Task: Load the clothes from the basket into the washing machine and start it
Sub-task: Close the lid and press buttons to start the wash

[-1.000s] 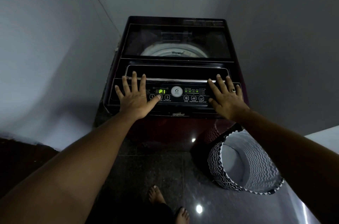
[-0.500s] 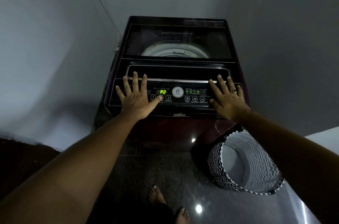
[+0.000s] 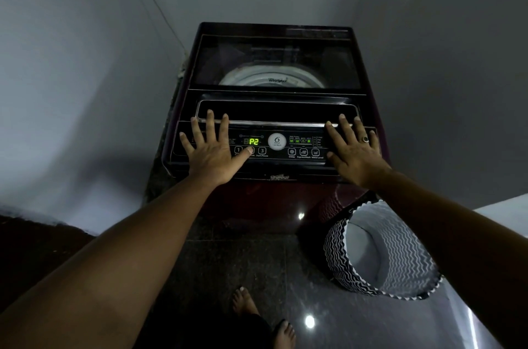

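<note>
A dark maroon top-loading washing machine (image 3: 274, 63) stands in the corner with its glass lid down; the white drum rim shows through it. Its control panel (image 3: 275, 146) is lit and the green display reads P2. My left hand (image 3: 213, 148) lies flat on the panel's left side, fingers spread, thumb tip on the button under the display. My right hand (image 3: 353, 150), with a ring, rests flat on the panel's right end. The black-and-white zigzag basket (image 3: 383, 251) lies tipped on the floor at the right, its white inside showing no clothes.
Grey walls close in on both sides of the machine. The dark tiled floor (image 3: 228, 263) is glossy with light spots. My bare feet (image 3: 263, 317) stand below centre. A pale surface edge (image 3: 503, 206) shows at the far right.
The display went from P1 to P2 while my left thumb stayed on the button. Both hands have hardly moved.
</note>
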The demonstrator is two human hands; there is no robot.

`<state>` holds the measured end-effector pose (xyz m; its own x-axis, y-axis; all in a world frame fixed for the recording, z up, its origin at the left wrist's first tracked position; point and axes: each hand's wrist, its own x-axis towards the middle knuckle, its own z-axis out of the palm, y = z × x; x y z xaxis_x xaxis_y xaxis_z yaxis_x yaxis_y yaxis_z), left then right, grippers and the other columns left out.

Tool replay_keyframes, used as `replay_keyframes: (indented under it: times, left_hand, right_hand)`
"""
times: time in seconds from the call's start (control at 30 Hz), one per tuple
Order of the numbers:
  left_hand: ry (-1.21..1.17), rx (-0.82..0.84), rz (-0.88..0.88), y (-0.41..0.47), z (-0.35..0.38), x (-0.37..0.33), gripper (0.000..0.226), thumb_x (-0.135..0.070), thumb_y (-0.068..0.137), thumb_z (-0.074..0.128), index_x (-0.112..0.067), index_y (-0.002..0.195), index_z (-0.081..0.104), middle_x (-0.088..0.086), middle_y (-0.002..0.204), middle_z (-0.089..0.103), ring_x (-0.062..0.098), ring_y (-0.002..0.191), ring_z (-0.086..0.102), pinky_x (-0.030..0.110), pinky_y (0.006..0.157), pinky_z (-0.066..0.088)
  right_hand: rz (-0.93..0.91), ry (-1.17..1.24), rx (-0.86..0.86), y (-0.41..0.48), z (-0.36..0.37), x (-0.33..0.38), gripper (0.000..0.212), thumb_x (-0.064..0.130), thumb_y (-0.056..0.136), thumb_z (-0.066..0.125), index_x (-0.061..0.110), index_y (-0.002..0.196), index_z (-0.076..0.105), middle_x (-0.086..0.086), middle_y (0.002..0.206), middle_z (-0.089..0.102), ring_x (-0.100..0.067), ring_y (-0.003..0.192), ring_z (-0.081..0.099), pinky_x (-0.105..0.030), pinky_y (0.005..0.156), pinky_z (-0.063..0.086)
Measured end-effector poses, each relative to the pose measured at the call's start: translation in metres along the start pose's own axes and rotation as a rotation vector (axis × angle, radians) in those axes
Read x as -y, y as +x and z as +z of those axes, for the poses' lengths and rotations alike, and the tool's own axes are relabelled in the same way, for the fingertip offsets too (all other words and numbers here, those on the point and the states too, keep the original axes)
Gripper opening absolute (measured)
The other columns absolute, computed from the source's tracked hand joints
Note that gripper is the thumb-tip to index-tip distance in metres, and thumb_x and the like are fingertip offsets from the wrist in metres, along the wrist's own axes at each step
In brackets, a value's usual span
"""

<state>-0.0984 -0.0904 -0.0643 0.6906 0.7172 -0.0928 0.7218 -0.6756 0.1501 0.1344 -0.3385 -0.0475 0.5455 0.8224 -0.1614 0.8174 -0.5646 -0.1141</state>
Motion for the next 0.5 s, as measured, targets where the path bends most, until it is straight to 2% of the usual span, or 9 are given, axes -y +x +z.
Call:
replay_keyframes:
  times: [0.5]
  left_hand:
    - [0.002, 0.050, 0.023, -0.0005, -0.0032, 0.0024, 0.107, -0.091, 0.079, 0.019, -0.028, 0.156, -0.020, 0.006, 0.164, -0.029, 0.041, 0.148, -0.028, 0.070, 0.115, -0.008]
  right_hand:
    - [0.014, -0.020, 0.023, 0.0010, -0.0042, 0.0015, 0.074, 0.054, 0.101, 0.032, 0.037, 0.159, -0.012, -0.003, 0.168, -0.018, -0.034, 0.153, -0.021, -0.064, 0.120, 0.002]
